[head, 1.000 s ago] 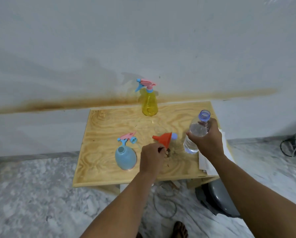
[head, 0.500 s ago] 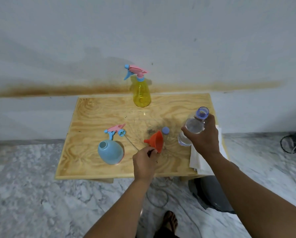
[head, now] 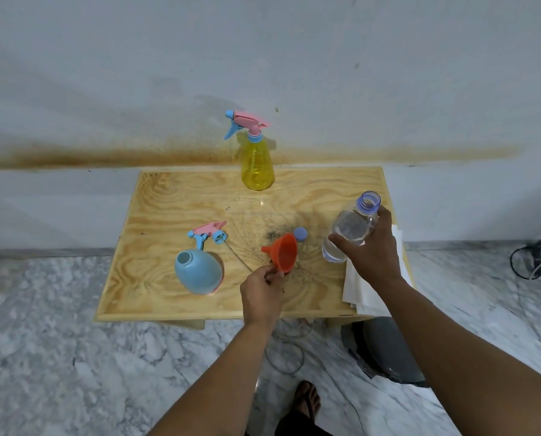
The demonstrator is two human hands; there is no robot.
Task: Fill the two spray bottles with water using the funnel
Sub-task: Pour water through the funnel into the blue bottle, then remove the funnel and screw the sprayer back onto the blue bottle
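Your left hand (head: 260,292) pinches the orange funnel (head: 282,257) by its rim, while your right hand (head: 371,251) grips the uncapped water bottle (head: 351,229). Next, I judge, seat the funnel in the open blue spray bottle (head: 199,272); the yellow spray bottle (head: 256,163), capped, stands farther back on the plywood counter (head: 168,209) against the stained wall (head: 105,89).

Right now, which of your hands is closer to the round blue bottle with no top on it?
Left. My left hand holds the orange funnel just right of the blue bottle; my right hand grips the water bottle farther right.
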